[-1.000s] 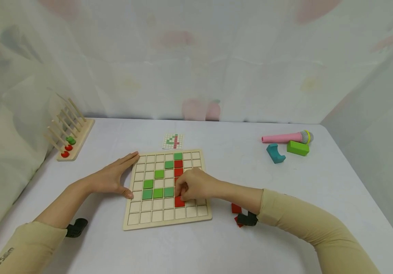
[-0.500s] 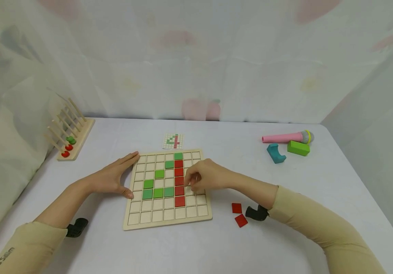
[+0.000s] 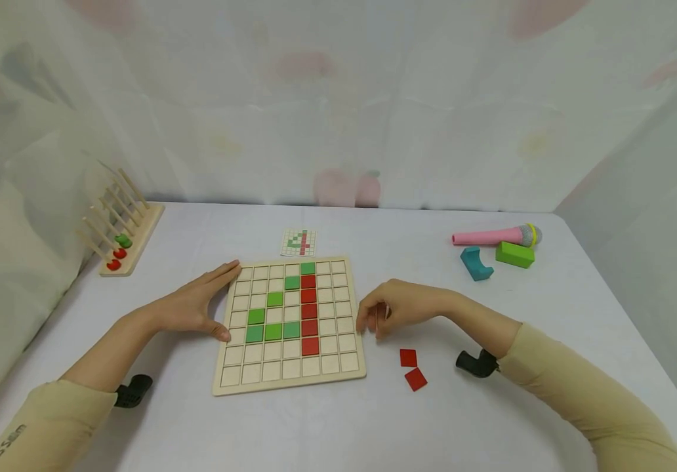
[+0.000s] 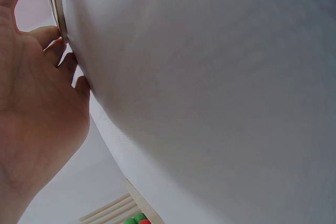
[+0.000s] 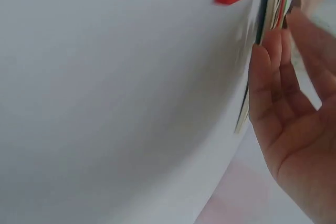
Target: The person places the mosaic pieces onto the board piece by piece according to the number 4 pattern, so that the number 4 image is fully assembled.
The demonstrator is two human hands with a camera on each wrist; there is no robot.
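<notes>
A pale wooden grid board (image 3: 270, 354) lies on the table, bearing several green tiles (image 3: 256, 316) and a column of red tiles (image 3: 309, 311). My left hand (image 3: 191, 305) rests at the board's left edge, thumb and fingers spread along it. Just off the right edge hovers my right hand (image 3: 403, 305), its fingers loosely bent with nothing between them; the right wrist view shows the same bare fingers (image 5: 262, 77). Two loose red tiles, an upper tile (image 3: 408, 358) and a lower tile (image 3: 416, 379), lie on the table below that hand.
Behind the board is a small pattern card (image 3: 298, 242). A wooden peg rack (image 3: 138, 246) with red and green pieces stands at the far left. Back right are a pink toy microphone (image 3: 489, 236), a green block (image 3: 515, 254) and a teal curved block (image 3: 476, 264).
My right hand has let go of a red tile at the bottom of the red column and moved right, off the board. The left hand stays in place.
</notes>
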